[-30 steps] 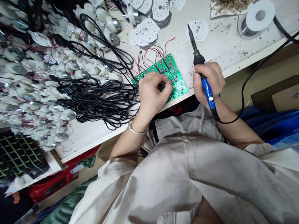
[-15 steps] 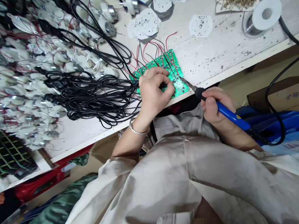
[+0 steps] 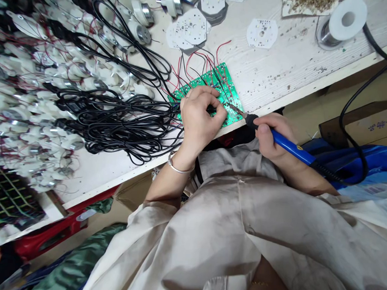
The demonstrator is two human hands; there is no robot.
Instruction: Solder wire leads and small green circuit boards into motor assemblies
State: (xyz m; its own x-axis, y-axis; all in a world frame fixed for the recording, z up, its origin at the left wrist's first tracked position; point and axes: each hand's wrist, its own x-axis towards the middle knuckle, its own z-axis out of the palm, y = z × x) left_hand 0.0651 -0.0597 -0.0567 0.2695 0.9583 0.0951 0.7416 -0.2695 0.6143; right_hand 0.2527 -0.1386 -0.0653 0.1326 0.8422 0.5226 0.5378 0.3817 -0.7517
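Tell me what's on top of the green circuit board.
Red and black wires cross the green circuit board. The left hand and the tip of the soldering iron are over it. What lies beneath that hand, or within its pinch, is covered.

Brt, PCB [image 3: 231, 86] glare, L-edge blur

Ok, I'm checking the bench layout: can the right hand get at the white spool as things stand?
Probably not easily: the right hand holds the blue soldering iron, though the way over the speckled bench to the white spool looks free.
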